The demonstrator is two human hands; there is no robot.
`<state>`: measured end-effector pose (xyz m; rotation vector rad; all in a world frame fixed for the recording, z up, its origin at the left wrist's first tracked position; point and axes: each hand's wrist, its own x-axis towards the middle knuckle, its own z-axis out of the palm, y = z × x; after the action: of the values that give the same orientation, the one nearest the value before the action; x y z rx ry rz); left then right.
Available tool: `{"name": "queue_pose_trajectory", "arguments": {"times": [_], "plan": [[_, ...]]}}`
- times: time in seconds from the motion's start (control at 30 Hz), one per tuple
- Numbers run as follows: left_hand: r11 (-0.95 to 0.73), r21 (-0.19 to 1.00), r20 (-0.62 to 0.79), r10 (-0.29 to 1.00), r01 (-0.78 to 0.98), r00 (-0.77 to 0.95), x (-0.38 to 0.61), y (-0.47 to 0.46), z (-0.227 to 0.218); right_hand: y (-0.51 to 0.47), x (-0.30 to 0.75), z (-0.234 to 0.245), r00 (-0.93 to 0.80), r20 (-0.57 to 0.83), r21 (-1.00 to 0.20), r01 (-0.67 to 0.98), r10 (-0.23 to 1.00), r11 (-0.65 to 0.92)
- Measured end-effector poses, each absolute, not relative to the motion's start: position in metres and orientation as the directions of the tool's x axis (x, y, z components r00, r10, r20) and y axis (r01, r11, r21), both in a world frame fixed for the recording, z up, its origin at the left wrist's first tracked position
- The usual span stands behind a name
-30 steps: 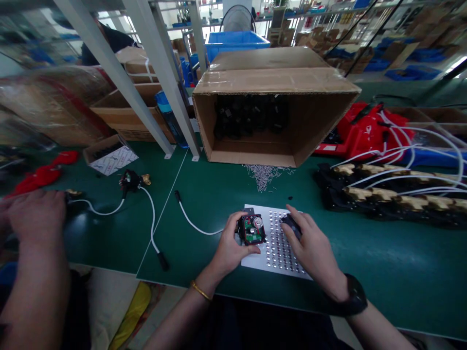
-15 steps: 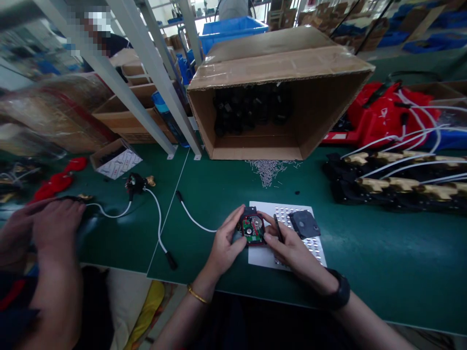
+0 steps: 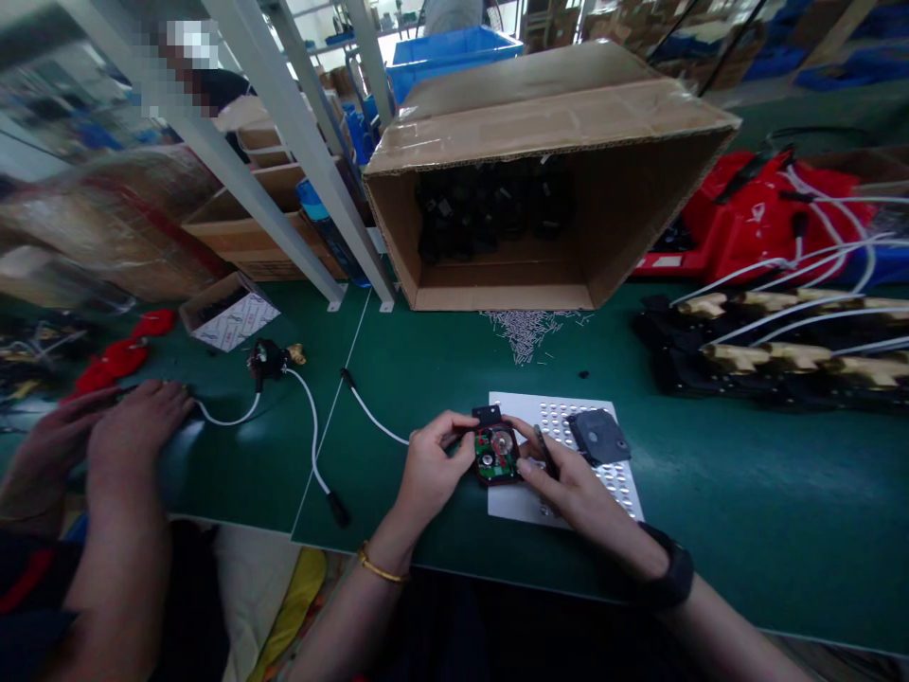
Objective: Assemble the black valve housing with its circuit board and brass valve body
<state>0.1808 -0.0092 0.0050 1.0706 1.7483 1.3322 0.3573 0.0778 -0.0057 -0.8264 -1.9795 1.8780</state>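
My left hand (image 3: 428, 462) grips the left side of a small black housing with a green circuit board (image 3: 495, 453) inside, held over the near left corner of a white perforated plate (image 3: 611, 478). My right hand (image 3: 568, 478) pinches the housing's right edge and has a thin dark tool (image 3: 543, 445) between its fingers. A loose black cover (image 3: 597, 436) lies on the plate just right of my hands. A white cable (image 3: 373, 415) runs from the housing out to the left.
An open cardboard box (image 3: 540, 123) on its side holds several black parts. Small metal pins (image 3: 526, 332) lie scattered before it. Cabled black-and-tan assemblies (image 3: 767, 355) fill the right. A co-worker's hands (image 3: 120, 431) work at the left, near another cabled part (image 3: 266, 360).
My right hand set the black cover down on the plate and came back to the housing. Both hands now hold the housing, which has shifted slightly and tilted.
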Motion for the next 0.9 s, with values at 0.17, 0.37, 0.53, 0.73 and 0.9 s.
{"name": "queue_pose_trajectory", "arguments": {"times": [0.17, 0.37, 0.53, 0.73, 0.9], "plan": [[0.191, 0.967, -0.115, 0.916, 0.167, -0.384, 0.174, 0.0, 0.011, 0.08, 0.357, -0.008, -0.804, -0.171, -0.977, 0.213, 0.57, 0.008], [0.241, 0.965, -0.188, 0.911, 0.104, -0.366, 0.172, 0.004, 0.016, 0.083, 0.358, -0.007, -0.803, -0.203, -0.975, 0.216, 0.56, -0.043], [0.243, 0.969, -0.221, 0.921, 0.032, -0.32, 0.17, 0.0, 0.016, 0.085, 0.359, -0.009, -0.803, -0.202, -0.978, 0.2, 0.561, -0.065], [0.238, 0.961, -0.188, 0.935, 0.139, -0.299, 0.17, 0.002, 0.024, 0.085, 0.358, -0.009, -0.804, -0.192, -0.98, 0.19, 0.563, -0.063], [0.218, 0.947, -0.132, 0.932, 0.235, -0.337, 0.17, 0.005, 0.022, 0.086, 0.358, -0.011, -0.793, -0.207, -0.978, 0.176, 0.573, -0.11]]}}
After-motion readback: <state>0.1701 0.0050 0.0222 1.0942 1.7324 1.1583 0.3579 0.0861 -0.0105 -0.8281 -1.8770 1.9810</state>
